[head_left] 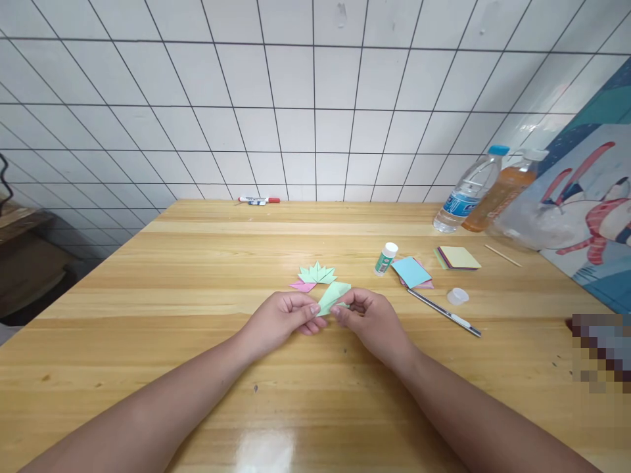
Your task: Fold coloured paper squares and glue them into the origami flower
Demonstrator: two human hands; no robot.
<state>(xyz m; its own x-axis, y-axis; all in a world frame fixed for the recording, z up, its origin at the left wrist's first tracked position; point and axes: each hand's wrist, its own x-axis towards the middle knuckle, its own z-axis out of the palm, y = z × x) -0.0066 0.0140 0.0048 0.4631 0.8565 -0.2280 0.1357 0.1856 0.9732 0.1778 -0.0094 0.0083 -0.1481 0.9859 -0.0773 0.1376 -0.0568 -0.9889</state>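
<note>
Paper (332, 299) in fingers (303, 315), glue label (382, 263) illegible

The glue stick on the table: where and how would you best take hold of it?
Probably around the green-labelled barrel of the glue stick, below its white cap, coming from the near left side. It stands upright, so its narrow, round body suits a level pinch, while the blue paper lies close on its right. The right hand is nearer, but holds green paper.

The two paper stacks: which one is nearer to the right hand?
The blue-topped stack, beside the glue stick; the yellow-topped stack lies farther away.
</note>
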